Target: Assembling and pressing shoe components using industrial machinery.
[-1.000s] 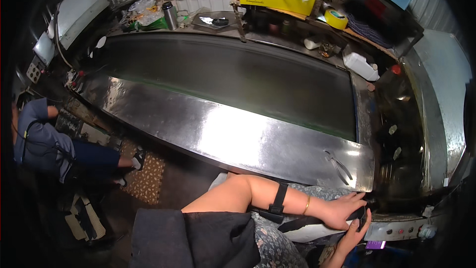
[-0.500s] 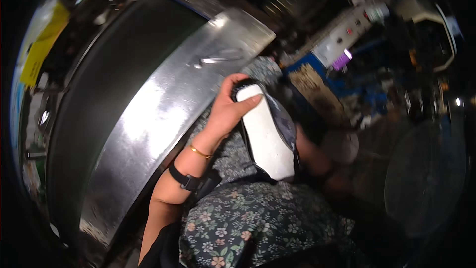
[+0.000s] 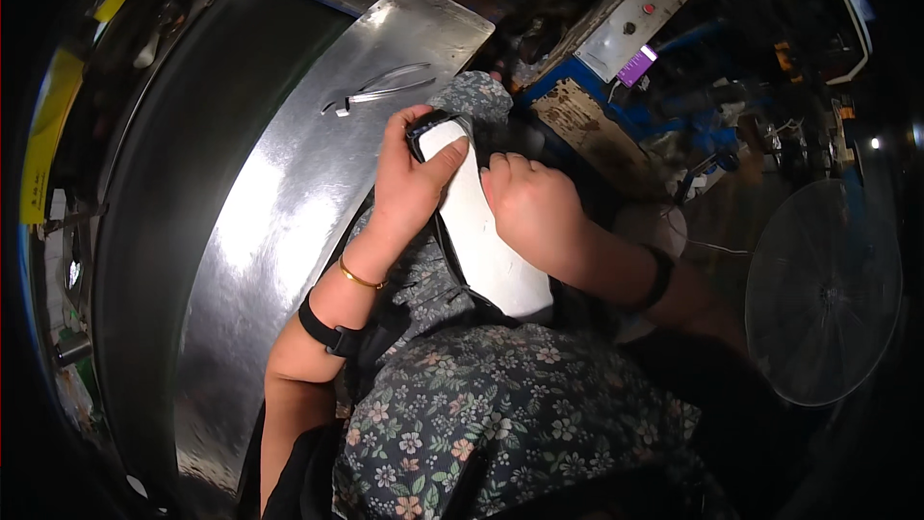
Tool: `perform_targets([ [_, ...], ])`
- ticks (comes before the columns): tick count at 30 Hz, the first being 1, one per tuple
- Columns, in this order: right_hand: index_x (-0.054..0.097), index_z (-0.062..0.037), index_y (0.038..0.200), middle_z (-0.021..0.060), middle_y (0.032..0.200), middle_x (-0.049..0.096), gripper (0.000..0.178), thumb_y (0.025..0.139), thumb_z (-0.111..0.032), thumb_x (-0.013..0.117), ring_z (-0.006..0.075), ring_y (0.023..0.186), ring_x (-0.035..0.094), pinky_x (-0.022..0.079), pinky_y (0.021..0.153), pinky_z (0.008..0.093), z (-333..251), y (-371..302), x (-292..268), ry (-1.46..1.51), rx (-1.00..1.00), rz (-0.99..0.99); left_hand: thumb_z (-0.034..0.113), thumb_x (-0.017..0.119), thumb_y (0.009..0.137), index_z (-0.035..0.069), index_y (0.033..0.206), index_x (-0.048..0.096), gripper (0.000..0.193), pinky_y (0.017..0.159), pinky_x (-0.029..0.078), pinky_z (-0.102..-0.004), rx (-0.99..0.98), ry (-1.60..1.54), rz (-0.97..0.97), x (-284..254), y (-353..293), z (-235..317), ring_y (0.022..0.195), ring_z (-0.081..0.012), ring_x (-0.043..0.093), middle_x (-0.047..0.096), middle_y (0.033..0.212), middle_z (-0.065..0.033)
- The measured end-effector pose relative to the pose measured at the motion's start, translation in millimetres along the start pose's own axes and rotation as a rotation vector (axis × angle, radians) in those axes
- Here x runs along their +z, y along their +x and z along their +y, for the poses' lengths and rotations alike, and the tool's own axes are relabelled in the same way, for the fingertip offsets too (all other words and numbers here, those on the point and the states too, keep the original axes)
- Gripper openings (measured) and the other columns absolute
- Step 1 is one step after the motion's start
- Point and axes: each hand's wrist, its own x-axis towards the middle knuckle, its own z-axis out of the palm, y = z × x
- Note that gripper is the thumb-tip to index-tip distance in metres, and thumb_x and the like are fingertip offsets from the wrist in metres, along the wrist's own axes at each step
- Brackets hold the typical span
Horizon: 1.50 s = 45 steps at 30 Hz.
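A shoe (image 3: 484, 229) lies sole side up over my lap, its bottom a flat white foot-shaped board with dark upper material around the edge. My left hand (image 3: 416, 166) grips its far end, thumb pressed on the white board and fingers wrapped round the dark edge. On the right side, my right hand (image 3: 531, 210) is closed in a fist at the shoe's edge. Its curled fingers hold that edge, though the fingertips are hidden. Beneath the shoe is the floral cloth (image 3: 481, 395) of my apron.
At the left, a shiny metal shelf (image 3: 289, 183) runs beside a dark belt (image 3: 192, 135). A silver pincer-like tool (image 3: 385, 91) rests on the shelf. Ahead to the right stands a machine with a button panel (image 3: 643, 14). A round wire fan guard (image 3: 826, 294) is at far right.
My right hand has come up from the shadow beside the shoe onto its right edge. The left hand keeps its grip. The view has shifted, moving the shoe slightly left and up.
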Motion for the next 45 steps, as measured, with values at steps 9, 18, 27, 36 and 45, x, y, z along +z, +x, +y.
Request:
perform_targets([
  [9,0.017,-0.0007,0.156,0.0253,0.146,0.044,0.069,0.102,-0.026,0.054,0.0321,0.133,0.050,0.039,0.110,0.0363,12.4,-68.8,-1.9,0.895,0.303,-0.260,0.020,0.073,0.089,0.000,0.135,0.049,0.055,0.103,0.041,-0.0318,0.086,0.439,-0.153,17.2,-13.2,4.7,0.116,-0.0177,0.053,0.056,0.127,-0.0105],
  [18,0.016,-0.0075,0.157,0.0089,0.153,0.038,0.067,0.105,-0.033,0.050,0.0186,0.138,0.038,0.035,0.113,0.0341,5.9,-57.0,19.1,2.073,0.820,-0.420,0.031,0.034,0.106,-0.011,0.136,0.042,0.052,0.100,0.043,-0.0465,0.188,0.593,0.211,27.1,-34.9,-0.8,0.117,-0.0441,0.053,0.054,0.126,-0.0327],
  [27,0.025,0.0025,0.150,0.0137,0.145,0.044,0.060,0.104,-0.025,0.052,0.0204,0.130,0.044,0.037,0.109,0.0331,-42.4,-43.2,23.7,2.023,0.825,0.033,0.036,0.033,0.108,-0.004,0.155,0.006,0.068,0.119,0.023,-0.0347,-0.300,0.756,-0.397,1.8,-44.5,69.1,0.149,-0.0343,0.023,0.023,0.158,-0.0284],
  [36,0.016,0.0064,0.152,0.0180,0.151,0.034,0.069,0.104,-0.030,0.051,0.0231,0.137,0.035,0.029,0.114,0.0348,-35.4,-60.7,37.8,1.783,0.497,0.129,0.046,0.030,0.107,-0.003,0.145,0.039,0.063,0.111,0.037,-0.0376,0.162,0.191,-0.104,11.8,-43.6,13.5,0.136,-0.0288,0.045,0.048,0.146,-0.0189],
  [45,0.039,0.0032,0.146,0.0127,0.139,0.050,0.065,0.107,-0.049,0.034,0.0224,0.127,0.049,0.037,0.108,0.0331,24.5,-21.4,27.6,1.679,0.627,-0.004,0.055,0.040,0.104,0.008,0.135,0.053,0.058,0.099,0.046,-0.0295,-0.190,-0.220,-0.252,16.2,15.8,32.8,0.113,-0.0154,0.057,0.061,0.121,-0.0052],
])
